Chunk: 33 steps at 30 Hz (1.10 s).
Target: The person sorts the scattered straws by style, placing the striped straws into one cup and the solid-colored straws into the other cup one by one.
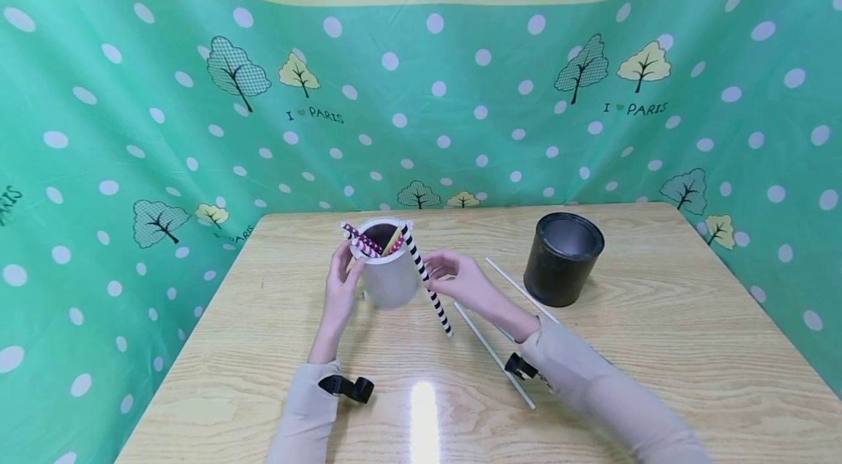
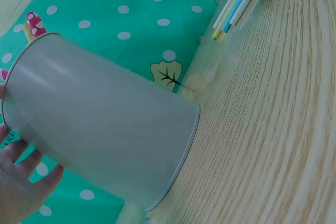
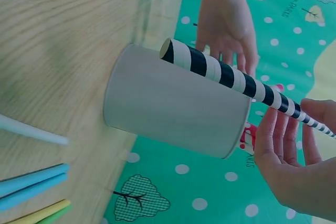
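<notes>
A black-and-white striped paper straw (image 1: 439, 309) slants down beside a pale grey can (image 1: 389, 285), its upper end at the can's rim. My right hand (image 1: 463, 278) pinches the straw between thumb and fingers; in the right wrist view the straw (image 3: 226, 74) crosses in front of the can (image 3: 173, 103). On the can's left side, my left hand (image 1: 340, 281) holds it near the rim, with fingers spread along the wall in the left wrist view. Inside the can lean several patterned straws (image 1: 365, 245), pink, purple and yellow, their lower parts hidden.
An upright black can (image 1: 563, 267) stands to the right. Thin white straws (image 1: 496, 358) lie on the wooden table (image 1: 217, 376) near the right forearm. Blue straws (image 3: 37, 182) and a yellow straw (image 3: 47, 208) also lie there. A green dotted cloth (image 1: 368, 113) hangs behind.
</notes>
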Each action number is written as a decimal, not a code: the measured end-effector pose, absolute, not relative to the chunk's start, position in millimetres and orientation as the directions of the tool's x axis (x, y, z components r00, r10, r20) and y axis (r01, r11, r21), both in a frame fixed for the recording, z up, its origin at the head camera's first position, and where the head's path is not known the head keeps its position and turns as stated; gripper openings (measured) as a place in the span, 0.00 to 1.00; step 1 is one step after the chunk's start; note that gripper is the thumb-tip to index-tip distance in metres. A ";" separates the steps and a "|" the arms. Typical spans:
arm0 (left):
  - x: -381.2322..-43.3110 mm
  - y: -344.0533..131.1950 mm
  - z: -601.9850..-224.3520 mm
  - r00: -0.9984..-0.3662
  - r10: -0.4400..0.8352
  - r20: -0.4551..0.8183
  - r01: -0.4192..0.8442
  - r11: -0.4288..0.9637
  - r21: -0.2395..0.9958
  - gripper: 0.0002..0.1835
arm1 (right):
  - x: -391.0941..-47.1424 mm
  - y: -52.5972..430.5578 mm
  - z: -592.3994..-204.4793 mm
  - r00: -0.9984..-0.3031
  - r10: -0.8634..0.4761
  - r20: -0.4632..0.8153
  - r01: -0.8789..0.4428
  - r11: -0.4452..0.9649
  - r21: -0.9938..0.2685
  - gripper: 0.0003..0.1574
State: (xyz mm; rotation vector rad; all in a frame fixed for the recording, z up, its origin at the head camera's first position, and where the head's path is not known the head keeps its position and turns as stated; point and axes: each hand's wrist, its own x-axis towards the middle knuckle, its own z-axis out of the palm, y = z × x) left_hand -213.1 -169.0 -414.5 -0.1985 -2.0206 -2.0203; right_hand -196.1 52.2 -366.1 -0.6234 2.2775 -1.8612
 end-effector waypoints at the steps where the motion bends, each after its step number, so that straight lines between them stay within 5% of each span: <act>1: -214.5 -169.7 -416.5 -0.952 -0.097 0.291 0.292 0.008 0.957 0.26 | -196.4 51.6 -364.1 -0.908 -0.390 0.155 -0.228 0.149 -0.962 0.23; 33: -211.5 -168.9 -412.6 -0.957 -0.104 0.270 0.270 0.018 0.963 0.26 | -208.0 36.3 -310.0 -0.923 -0.207 0.324 -0.325 -0.029 -0.945 0.15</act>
